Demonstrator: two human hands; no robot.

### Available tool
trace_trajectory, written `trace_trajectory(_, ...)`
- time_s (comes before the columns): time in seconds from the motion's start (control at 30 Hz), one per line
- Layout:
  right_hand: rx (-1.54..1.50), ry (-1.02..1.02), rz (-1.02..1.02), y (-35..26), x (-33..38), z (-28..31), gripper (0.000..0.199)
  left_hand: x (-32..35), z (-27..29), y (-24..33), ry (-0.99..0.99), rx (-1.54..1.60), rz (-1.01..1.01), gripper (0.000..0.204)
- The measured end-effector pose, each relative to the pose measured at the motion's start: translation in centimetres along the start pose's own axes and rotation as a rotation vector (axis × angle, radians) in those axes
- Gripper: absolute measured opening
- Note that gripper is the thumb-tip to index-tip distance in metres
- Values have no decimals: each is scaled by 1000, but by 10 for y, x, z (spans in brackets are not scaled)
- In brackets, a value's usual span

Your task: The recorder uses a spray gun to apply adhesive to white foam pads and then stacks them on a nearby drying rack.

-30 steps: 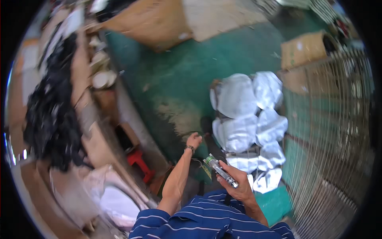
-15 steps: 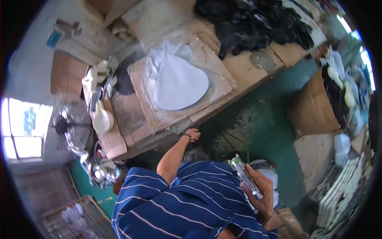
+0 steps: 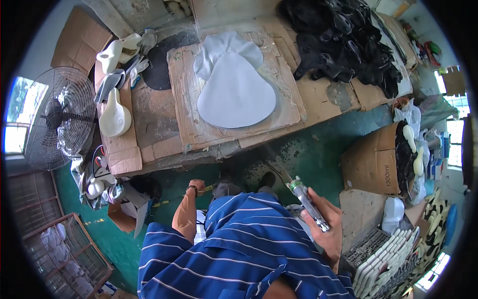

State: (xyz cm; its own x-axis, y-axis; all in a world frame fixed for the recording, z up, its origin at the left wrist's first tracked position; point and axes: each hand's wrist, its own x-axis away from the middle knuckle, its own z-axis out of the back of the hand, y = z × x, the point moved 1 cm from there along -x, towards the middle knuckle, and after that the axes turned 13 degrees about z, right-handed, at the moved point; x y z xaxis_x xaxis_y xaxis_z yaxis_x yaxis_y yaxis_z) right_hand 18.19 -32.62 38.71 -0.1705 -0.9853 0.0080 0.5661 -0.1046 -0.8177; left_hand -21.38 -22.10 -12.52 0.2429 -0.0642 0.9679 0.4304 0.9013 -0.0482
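My right hand [image 3: 324, 219] is wrapped round a silvery cylindrical tool [image 3: 309, 204] with a green collar, held at the right side of my body, its green end pointing up and left. My left hand [image 3: 197, 186] hangs below the workbench edge with its fingers curled in, and no object shows in it; a dark band circles that wrist. On the bench lies a pale grey pear-shaped piece [image 3: 236, 99] with a gathered, ruffled top [image 3: 229, 50]. It rests on a worn cardboard sheet [image 3: 186, 117], away from both hands.
Black limp pieces [image 3: 338, 45] are heaped at the bench's far right. Cream moulded forms [image 3: 115, 118] stand at its left, beside a large fan [image 3: 57, 117]. A cardboard box [image 3: 371, 162] stands on the green floor at right, near rows of white pieces [image 3: 386, 266].
My left hand has moved left and down, away from the bench edge. My right hand still holds the silvery tool in nearly the same place. The whole view has shifted and turned.
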Motion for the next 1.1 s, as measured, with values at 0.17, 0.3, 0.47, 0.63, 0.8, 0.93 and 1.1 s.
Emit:
trace_trajectory(0.17, -13, 61, 115, 12, -11, 10, 47, 9, -27, 15, -27, 209, -145, 30)
trace_trajectory(0.3, 40, 184, 164, 14, -16, 25, 45, 28, -56, 33, -80, 202, -192, 36)
trace_trajectory(0.47, 41, 178, 86, 36, 3, 50, 48, 36, -67, 26, -80, 212, -180, 37)
trace_trajectory(0.63, 31, 74, -24, 41, 23, 62, 45, 14, -66, 1, -63, 194, -116, 33)
trace_trajectory(0.8, -91, -146, 177, 16, -4, 41, 66, 8, -66, -13, -3, 206, -141, 27)
trace_trajectory(0.93, -128, -151, 260, 19, -28, 26, 68, 8, -71, -7, 3, 342, -198, 25)
trace_trajectory(1.1, -33, -61, 359, 27, -58, 15, 64, 6, -63, -11, -103, 532, -181, 32)
